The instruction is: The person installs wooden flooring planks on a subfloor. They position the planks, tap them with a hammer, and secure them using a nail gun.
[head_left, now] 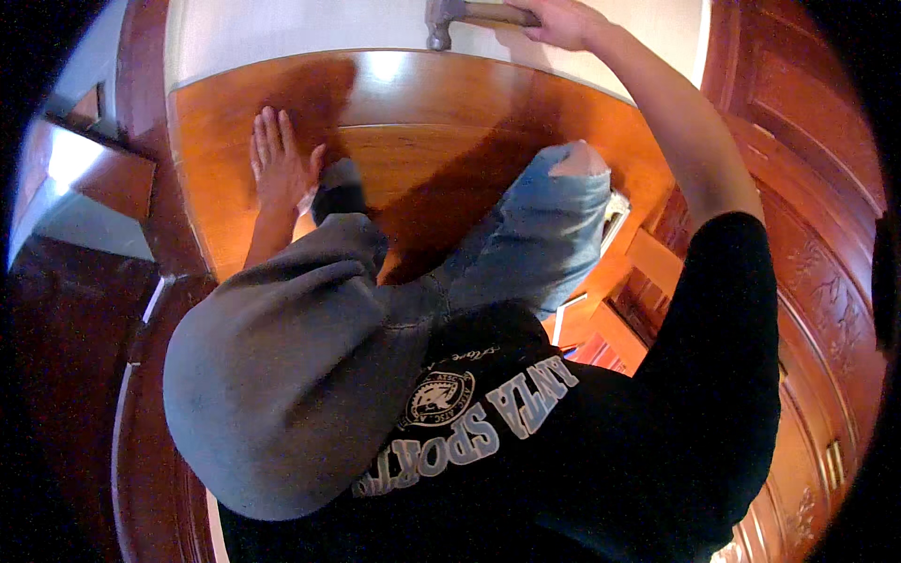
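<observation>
R hand (563, 21) at top of view, grip closed round the wooden handle of a hammer (460, 13); metal head hangs at the handle's L end, just above the far edge of the floorboards (422, 103). Hammer likely head-heavy, stiff; smooth handle could slip, so best held well back from the head, as now. L hand (279, 167) lies open, palm flat, fingers spread on the boards, holding nothing. Boards: glossy reddish-brown wood, hard, slick-looking w/ glare, curved by the lens. Pale underlay (282, 33) beyond them, matte. Person kneels; grey trouser knee (282, 366) soft fabric, other leg in torn blue denim (554, 225). Carved wood panelling (817, 244) on the R.
</observation>
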Demonstrator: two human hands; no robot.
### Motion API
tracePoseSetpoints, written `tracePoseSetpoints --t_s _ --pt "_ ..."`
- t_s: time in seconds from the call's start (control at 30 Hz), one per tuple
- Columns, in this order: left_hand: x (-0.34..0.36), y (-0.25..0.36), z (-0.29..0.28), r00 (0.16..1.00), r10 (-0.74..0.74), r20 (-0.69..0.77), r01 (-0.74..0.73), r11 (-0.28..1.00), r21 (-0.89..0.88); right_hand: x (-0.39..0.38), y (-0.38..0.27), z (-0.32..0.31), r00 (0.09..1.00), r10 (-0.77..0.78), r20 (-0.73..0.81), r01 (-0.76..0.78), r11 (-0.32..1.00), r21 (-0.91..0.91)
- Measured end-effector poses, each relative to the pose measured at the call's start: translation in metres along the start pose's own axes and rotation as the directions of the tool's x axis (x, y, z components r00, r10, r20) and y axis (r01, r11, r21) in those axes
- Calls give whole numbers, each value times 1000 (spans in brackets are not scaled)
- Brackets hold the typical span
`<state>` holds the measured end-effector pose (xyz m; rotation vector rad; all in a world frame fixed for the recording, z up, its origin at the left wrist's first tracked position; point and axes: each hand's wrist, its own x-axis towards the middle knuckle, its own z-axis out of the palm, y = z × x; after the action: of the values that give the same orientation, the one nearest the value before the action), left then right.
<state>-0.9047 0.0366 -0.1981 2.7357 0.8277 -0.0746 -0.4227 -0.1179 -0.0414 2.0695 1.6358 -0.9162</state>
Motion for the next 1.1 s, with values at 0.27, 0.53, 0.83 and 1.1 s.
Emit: tracePoseSetpoints --t_s 0.27,0.53,0.83,1.1 --pt "1 3 -18 1000 -6 21 5 998 58 -29 34 35 990 119 -70 -101 971 215" --pt "-1 0 -8 999 46 -17 -45 998 49 -51 58 125 597 242 -765 -305 950 63" --pt "7 4 -3 997 73 -16 -72 996 50 -24 5 175 841 83 -534 56 970 238" --pt "0 -26 -2 993 108 -53 -107 994 20 -110 81 223 787 594 -166 -560 801 211"
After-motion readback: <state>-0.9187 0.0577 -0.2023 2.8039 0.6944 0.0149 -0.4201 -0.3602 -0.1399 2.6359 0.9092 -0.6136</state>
